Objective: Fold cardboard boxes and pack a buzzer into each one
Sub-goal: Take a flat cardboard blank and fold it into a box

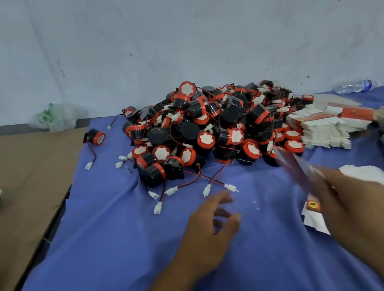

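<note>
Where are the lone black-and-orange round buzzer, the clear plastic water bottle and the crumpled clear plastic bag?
Lone black-and-orange round buzzer [97,138]: head view, on its orange-rimmed face.
Clear plastic water bottle [353,87]: head view, middle of its body.
Crumpled clear plastic bag [58,117]: head view, its middle folds.

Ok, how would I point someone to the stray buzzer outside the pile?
Find the buzzer pile on the blue cloth. Left of it, by the brown cardboard sheet, lies the stray buzzer. It alone sits apart, its wire trailing to a white connector.
</note>
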Demonstrator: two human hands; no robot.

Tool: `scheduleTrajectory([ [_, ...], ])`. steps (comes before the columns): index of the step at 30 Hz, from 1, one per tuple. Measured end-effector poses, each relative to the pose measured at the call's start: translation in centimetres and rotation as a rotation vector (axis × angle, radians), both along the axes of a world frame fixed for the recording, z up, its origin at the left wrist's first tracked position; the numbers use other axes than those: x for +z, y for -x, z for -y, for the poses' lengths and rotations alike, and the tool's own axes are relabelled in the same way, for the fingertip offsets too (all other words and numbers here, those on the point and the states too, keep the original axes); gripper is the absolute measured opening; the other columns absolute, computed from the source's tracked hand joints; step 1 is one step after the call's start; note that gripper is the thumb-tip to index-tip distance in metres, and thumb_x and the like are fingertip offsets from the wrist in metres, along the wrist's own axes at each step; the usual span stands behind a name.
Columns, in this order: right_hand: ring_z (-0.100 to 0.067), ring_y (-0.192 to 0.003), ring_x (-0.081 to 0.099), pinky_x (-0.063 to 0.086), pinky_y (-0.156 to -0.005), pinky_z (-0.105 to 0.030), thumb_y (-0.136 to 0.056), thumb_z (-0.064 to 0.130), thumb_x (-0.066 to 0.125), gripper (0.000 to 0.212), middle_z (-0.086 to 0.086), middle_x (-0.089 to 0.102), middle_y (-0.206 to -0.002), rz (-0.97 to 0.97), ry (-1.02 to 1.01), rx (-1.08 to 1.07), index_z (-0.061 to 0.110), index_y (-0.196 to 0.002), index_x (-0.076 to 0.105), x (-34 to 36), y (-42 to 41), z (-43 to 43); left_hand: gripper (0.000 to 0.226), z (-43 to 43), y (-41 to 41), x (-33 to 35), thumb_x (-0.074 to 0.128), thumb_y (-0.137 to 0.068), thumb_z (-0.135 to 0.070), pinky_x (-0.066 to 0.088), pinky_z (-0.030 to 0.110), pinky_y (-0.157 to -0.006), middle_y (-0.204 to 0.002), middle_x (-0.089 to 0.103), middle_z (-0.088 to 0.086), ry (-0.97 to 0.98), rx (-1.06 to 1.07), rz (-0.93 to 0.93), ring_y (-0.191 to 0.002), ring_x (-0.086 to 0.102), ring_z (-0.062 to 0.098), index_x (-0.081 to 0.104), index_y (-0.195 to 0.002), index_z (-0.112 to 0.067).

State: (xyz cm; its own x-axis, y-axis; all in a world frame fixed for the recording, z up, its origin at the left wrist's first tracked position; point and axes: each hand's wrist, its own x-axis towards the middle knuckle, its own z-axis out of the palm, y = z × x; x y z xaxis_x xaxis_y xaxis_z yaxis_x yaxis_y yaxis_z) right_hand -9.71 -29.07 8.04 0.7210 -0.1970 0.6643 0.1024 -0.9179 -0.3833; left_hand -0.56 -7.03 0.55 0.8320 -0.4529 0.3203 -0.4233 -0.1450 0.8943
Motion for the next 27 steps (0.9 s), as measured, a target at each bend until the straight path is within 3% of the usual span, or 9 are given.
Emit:
scheduleTrajectory([
  [3,-0.019,-0.051,0.050,0.045,-0.053,-0.028,-0.095,0.046,0.060,0.045,-0.010,0.048,-0.051,-0.048,-0.594,0.296,0.010,-0.068,0.054,0.5,-3.0,-3.2,0.078,0.0,0.1,0.3,0.068,-0.078,-0.059,0.048,0.013,-0.089,-0.141,0.034,-0.040,0.090,0.046,-0.016,-0.127,0.042,-0.012,0.026,-0.143,-0.051],
  [6,-0.038,-0.061,0.051,0.056,-0.070,-0.055,-0.086,0.049,0.060,0.049,-0.017,0.038,-0.060,-0.215,-0.941,0.442,0.008,-0.061,0.049,-0.8,-4.9,-5.5,0.100,-0.2,-0.1,0.4,0.066,-0.067,-0.078,0.038,0.012,-0.102,-0.149,0.014,-0.043,0.029,0.125,0.046,-0.139,0.019,-0.015,0.009,-0.147,-0.059],
  [8,-0.046,-0.063,0.057,0.056,-0.067,-0.051,-0.089,0.047,0.057,0.048,-0.013,0.042,-0.054,-0.285,-0.953,0.528,0.015,-0.054,0.047,-2.3,-5.3,-5.9,0.100,-0.6,-0.5,0.5,0.062,-0.068,-0.082,0.026,0.029,-0.115,-0.150,0.007,-0.043,-0.089,0.195,0.140,-0.144,0.009,-0.008,0.004,-0.145,-0.061],
  [11,-0.026,-0.070,0.068,0.056,-0.072,-0.037,-0.102,0.035,0.053,0.044,0.000,0.062,-0.061,-0.375,-0.840,0.696,0.025,-0.060,0.064,-3.6,-5.3,-6.2,0.099,-1.2,-1.4,0.4,0.064,-0.070,-0.078,0.018,0.044,-0.120,-0.156,0.008,-0.031,-0.224,0.257,0.278,-0.147,0.006,0.000,0.005,-0.147,-0.056],
  [16,-0.023,-0.081,0.054,0.045,-0.074,-0.041,-0.105,0.026,0.048,0.033,-0.007,0.058,-0.086,-0.405,-0.545,0.860,0.003,-0.087,0.063,-4.0,-5.4,-6.0,0.115,-1.6,-1.8,0.4,0.080,-0.070,-0.060,0.041,0.046,-0.109,-0.160,0.023,-0.005,-0.035,0.111,0.242,-0.146,0.027,0.022,0.004,-0.154,-0.044],
  [18,-0.010,-0.110,0.059,0.047,-0.095,-0.033,-0.105,0.021,0.050,0.025,0.008,0.064,-0.113,-0.436,-0.511,0.900,0.010,-0.097,0.070,-3.9,-5.5,-5.7,0.123,-1.9,-1.7,0.7,0.086,-0.064,-0.058,0.049,0.047,-0.101,-0.150,0.038,0.011,-0.031,0.046,0.162,-0.134,0.042,0.037,-0.001,-0.150,-0.053],
  [20,-0.014,-0.128,0.055,0.039,-0.108,-0.025,-0.105,0.021,0.050,0.023,0.009,0.062,-0.132,-0.438,-0.543,0.892,0.018,-0.103,0.073,-3.8,-5.7,-5.5,0.129,-2.0,-1.6,0.8,0.089,-0.060,-0.057,0.055,0.040,-0.091,-0.149,0.042,0.001,-0.020,-0.007,0.119,-0.116,0.057,0.030,-0.005,-0.148,-0.057],
  [23,-0.009,-0.076,0.054,0.045,-0.073,-0.037,-0.107,0.029,0.045,0.035,0.018,0.061,-0.089,-0.438,-0.584,0.863,0.014,-0.082,0.065,-4.0,-5.5,-5.4,0.123,-2.0,-1.3,0.9,0.085,-0.063,-0.060,0.057,0.028,-0.071,-0.133,0.043,-0.041,0.030,-0.008,0.100,-0.080,0.064,0.020,-0.003,-0.150,-0.054],
  [27,-0.037,-0.061,0.036,0.035,-0.055,-0.051,-0.105,0.041,0.044,0.038,-0.022,0.045,-0.068,-0.416,-0.572,0.793,0.020,-0.082,0.066,-4.3,-5.5,-5.4,0.100,-2.2,-1.1,0.9,0.075,-0.075,-0.054,0.056,0.039,-0.067,-0.110,0.051,-0.047,0.015,-0.016,0.062,-0.071,0.062,0.022,0.008,-0.149,-0.055],
])
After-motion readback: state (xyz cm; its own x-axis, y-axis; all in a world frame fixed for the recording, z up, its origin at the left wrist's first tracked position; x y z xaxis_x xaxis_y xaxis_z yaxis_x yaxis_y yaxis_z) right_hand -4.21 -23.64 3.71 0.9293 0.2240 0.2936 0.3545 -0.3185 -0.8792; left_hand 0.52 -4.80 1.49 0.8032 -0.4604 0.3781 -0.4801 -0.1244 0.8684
